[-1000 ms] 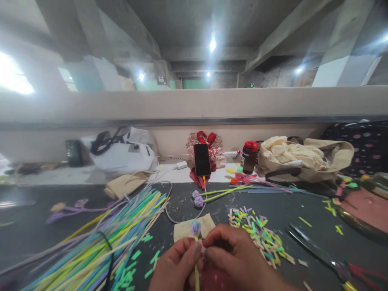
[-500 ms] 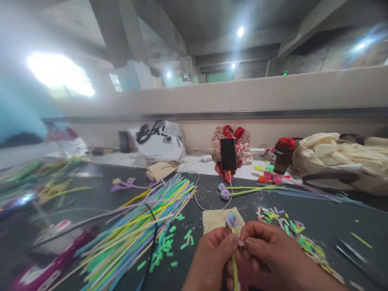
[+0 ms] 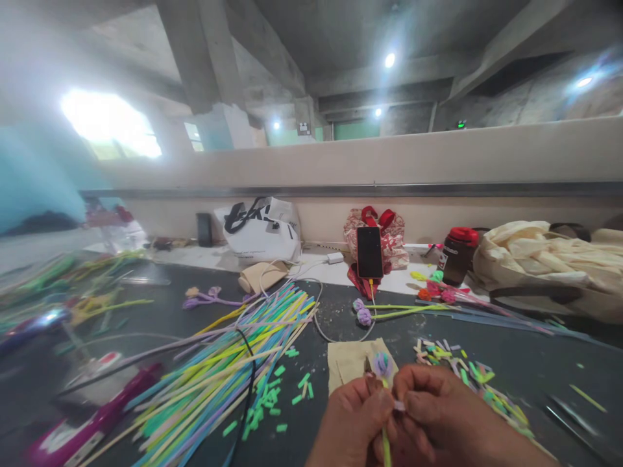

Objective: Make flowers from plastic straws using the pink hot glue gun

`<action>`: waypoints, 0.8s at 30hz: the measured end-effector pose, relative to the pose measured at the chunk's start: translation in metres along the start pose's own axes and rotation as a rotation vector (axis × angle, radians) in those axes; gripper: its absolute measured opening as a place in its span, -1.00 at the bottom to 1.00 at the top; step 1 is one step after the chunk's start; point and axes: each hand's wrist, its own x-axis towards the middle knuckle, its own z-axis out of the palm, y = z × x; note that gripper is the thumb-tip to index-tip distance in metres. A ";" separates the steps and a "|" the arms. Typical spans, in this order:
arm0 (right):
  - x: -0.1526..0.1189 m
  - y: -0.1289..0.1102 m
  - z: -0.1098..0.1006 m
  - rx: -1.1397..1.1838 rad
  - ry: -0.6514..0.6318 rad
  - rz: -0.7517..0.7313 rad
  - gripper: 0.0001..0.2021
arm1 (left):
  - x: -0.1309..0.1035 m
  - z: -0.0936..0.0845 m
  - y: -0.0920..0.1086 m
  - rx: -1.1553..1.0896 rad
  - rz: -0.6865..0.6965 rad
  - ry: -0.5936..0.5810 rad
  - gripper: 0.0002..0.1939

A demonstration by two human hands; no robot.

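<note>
My left hand (image 3: 354, 416) is closed around the yellow-green stem of a pipe-cleaner flower (image 3: 382, 364), just below its lilac and blue-green head. The stem runs down between my hands toward the lower edge. My right hand (image 3: 440, 410) pinches a short lilac pipe-cleaner piece (image 3: 399, 406) against the stem, its fingertips touching those of my left hand. Behind the flower head lies a beige square (image 3: 345, 358) on the dark table. Two finished-looking lilac flowers (image 3: 363, 316) with green stems lie farther back.
Long pastel pipe cleaners (image 3: 228, 363) spread to the left, with cut green bits (image 3: 265, 395) beside them. More cut pieces (image 3: 479, 373) and tweezers (image 3: 574, 425) are on the right. A purple-handled tool (image 3: 102, 415) lies at lower left. A phone (image 3: 370, 253) stands behind on its cable.
Both hands and the flower sit slightly lower and farther right in view, as the whole scene has shifted a little. The flower head tilts slightly; the grips look the same.
</note>
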 end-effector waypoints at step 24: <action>-0.013 -0.041 0.018 -1.423 -0.036 -0.731 -0.84 | 0.001 0.005 0.015 -0.063 -0.149 -0.031 -0.61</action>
